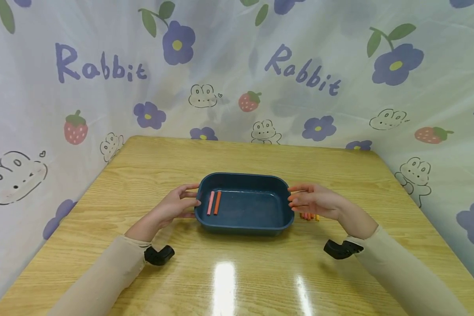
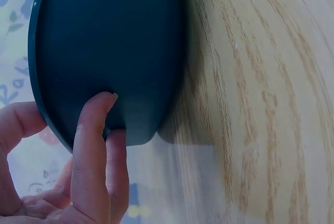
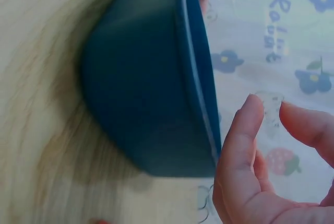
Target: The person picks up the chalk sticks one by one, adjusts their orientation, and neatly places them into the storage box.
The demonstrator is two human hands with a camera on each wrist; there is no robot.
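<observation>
A dark blue-green tray (image 1: pixel 245 228) stands on the tabletop (image 1: pixel 268 281) holding a pink stick (image 1: pixel 210 203) and an orange-red stick (image 1: pixel 217 203) side by side near its left end. The left hand (image 1: pixel 172 205) touches that end with spread fingers; the right hand (image 1: pixel 321 202), fingers apart, is at the other, contact unclear, partly hiding more coloured sticks (image 1: pixel 309 217) outside the tray.

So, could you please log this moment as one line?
left grip: holding tray | right grip: at tray's right end | inside: pink stick, orange stick
</observation>
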